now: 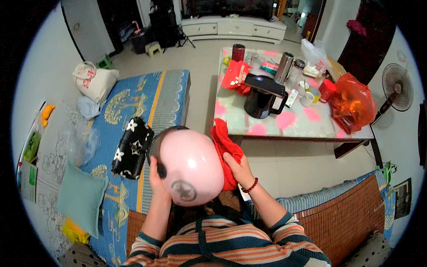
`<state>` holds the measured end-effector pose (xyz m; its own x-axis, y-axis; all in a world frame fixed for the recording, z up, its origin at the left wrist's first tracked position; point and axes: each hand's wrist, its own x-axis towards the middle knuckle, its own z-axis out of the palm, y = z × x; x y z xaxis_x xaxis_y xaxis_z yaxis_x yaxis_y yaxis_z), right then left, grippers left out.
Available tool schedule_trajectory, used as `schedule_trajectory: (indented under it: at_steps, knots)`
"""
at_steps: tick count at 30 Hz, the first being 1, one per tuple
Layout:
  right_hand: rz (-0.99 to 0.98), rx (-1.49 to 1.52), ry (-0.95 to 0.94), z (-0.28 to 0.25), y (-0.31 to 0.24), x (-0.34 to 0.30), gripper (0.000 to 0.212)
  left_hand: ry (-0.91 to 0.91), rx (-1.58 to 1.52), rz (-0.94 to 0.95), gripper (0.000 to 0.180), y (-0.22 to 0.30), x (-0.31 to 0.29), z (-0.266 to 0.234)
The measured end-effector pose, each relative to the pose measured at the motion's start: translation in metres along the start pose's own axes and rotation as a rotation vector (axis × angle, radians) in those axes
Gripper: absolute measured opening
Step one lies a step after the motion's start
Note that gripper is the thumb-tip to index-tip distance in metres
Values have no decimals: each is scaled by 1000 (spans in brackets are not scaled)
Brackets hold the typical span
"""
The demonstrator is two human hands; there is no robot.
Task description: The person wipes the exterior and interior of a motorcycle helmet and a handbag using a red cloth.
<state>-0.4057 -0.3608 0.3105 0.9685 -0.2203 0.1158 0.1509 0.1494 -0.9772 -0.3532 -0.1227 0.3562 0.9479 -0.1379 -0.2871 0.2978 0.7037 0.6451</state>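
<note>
A glossy pink helmet (pixel 193 155) with a dark star in a ring on its shell is held up in front of my body. My left hand (pixel 158 180) grips it along its left side, near the black edge; part of the fingers is hidden behind the shell. In my right hand (pixel 238 170) is a bunched red cloth (pixel 221 139), which lies against the helmet's right side. The fingers of that hand are closed on the cloth, with the thumb on top. A red bead bracelet (pixel 250 185) circles my right wrist.
Left of the helmet, a black patterned bag (pixel 132 149) lies on the blue-covered sofa (pixel 164 95). Ahead to the right, a low table (pixel 267 126) carries a black kettle (pixel 260 100), flasks, cups and a red plastic bag (pixel 353 102). A fan (pixel 397 89) stands beyond it.
</note>
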Motion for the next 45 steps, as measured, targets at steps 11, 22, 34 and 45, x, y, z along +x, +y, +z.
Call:
schedule_trajectory:
  at_steps: [11,22,34,45]
  knots:
    - [654,865,-174,-13,23,-25,55,-454,-145,-39,75,-1,23,-74]
    - [806,1269,-234,-25,87,-46,49,-321,194,-135,73,-19,34,-102]
    - [486,1315,-290,-41,46,-15,52,-84,280,-377,61,-20,21,-81]
    - [459,1787,-353,-20,32,-7,67,-121,371,-222,54,-28,13,-101]
